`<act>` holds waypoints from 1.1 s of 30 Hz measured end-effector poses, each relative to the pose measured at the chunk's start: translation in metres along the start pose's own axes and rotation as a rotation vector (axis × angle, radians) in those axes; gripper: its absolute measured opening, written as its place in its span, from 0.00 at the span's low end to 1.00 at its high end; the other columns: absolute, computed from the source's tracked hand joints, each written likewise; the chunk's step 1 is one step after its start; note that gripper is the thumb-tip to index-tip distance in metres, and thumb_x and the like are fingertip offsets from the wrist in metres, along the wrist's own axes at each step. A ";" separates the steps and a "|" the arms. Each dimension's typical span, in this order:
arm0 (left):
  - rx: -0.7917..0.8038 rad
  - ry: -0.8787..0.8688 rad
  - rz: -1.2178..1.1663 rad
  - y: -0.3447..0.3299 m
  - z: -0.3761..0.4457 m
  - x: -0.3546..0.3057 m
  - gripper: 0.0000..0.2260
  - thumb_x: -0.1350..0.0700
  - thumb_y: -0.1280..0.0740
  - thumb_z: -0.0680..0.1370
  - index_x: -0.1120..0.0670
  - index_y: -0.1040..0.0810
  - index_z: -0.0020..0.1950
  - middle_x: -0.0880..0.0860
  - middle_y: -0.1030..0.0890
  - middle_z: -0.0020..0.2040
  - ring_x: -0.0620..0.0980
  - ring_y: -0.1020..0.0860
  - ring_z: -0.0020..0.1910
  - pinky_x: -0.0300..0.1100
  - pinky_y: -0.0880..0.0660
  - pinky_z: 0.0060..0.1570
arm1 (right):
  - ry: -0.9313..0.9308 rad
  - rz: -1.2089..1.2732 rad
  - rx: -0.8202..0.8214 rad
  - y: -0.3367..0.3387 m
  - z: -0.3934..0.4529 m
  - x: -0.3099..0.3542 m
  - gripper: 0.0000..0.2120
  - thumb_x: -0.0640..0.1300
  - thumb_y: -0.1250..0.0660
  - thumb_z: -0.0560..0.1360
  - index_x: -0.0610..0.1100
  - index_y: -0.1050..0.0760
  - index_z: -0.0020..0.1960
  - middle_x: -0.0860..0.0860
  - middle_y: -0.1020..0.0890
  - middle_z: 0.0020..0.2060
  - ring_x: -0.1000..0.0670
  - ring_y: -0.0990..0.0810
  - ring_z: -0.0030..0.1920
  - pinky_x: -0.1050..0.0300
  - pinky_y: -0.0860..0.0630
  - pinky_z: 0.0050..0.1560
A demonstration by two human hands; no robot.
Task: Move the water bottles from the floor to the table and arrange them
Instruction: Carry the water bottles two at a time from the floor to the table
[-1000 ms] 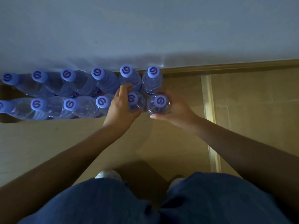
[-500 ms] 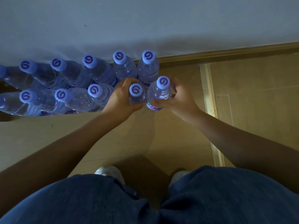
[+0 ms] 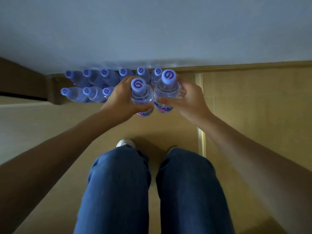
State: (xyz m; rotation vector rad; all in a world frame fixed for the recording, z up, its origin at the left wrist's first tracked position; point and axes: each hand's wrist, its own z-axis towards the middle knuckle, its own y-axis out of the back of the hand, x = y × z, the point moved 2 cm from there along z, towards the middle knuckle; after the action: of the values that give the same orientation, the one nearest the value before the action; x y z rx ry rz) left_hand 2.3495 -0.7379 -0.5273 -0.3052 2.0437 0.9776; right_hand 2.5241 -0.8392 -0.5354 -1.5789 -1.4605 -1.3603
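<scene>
1. Pale wall (image 3: pixel 152 27) across the top; tan floor (image 3: pixel 253 107) below, met by a wooden skirting board (image 3: pixel 244 65).
2. Blue-jeaned legs (image 3: pixel 152 191) at bottom centre, one white shoe tip (image 3: pixel 125 143) showing past the left knee.
3. On the floor against the wall: standing bottles (image 3: pixel 94 81) in two rows, six lilac caps in the back row, three visible in the front; long axes upright, caps toward the camera, tight together.
4. Dark wooden furniture edge (image 3: pixel 25 81) at far left, just beside the rows.
5. Left hand (image 3: pixel 120 98): fingers and thumb curled round the left bottle (image 3: pixel 141 96), held clear of the floor, upright, cap up, nearer the camera than the rows.
6. Right hand (image 3: pixel 190 100): thumb across the front and fingers round the far side of the right bottle (image 3: pixel 166 89), likewise upright, cap up.
7. Both lifted bottles side by side, close or touching, partly hiding the right end of the rows.
</scene>
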 end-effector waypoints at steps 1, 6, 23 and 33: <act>-0.024 0.013 -0.023 0.019 -0.016 -0.023 0.23 0.54 0.21 0.62 0.55 0.24 0.53 0.51 0.21 0.49 0.43 0.23 0.44 0.36 0.25 0.46 | 0.011 0.002 0.012 0.004 -0.010 0.031 0.24 0.41 0.21 0.67 0.45 0.24 0.61 0.59 0.17 0.50 0.61 0.18 0.52 0.68 0.24 0.51; -0.186 0.064 -0.111 0.117 -0.094 -0.132 0.22 0.55 0.20 0.64 0.55 0.24 0.53 0.45 0.21 0.45 0.31 0.24 0.41 0.25 0.30 0.42 | 0.082 -0.076 0.091 0.023 -0.053 0.189 0.25 0.43 0.22 0.67 0.52 0.27 0.61 0.67 0.20 0.48 0.67 0.20 0.50 0.72 0.26 0.47; -0.773 0.173 -0.182 0.366 -0.350 -0.296 0.25 0.52 0.20 0.62 0.55 0.24 0.55 0.46 0.21 0.44 0.41 0.24 0.41 0.32 0.29 0.39 | 0.328 -0.227 0.431 -0.080 -0.154 0.546 0.27 0.52 0.20 0.64 0.52 0.23 0.61 0.57 0.16 0.49 0.54 0.17 0.51 0.50 0.20 0.55; -1.061 0.385 -0.318 0.451 -0.521 -0.216 0.15 0.51 0.22 0.62 0.43 0.23 0.43 0.42 0.18 0.38 0.38 0.21 0.35 0.34 0.25 0.38 | 0.427 -0.284 0.695 -0.278 -0.219 0.606 0.28 0.49 0.20 0.62 0.54 0.22 0.60 0.58 0.15 0.46 0.57 0.16 0.49 0.46 0.21 0.55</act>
State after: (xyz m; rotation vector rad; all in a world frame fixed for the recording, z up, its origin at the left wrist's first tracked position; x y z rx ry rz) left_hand 1.9471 -0.8462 0.0628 -1.4051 1.5128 1.8134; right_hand 2.1225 -0.7631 0.0348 -0.6220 -1.6638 -1.0651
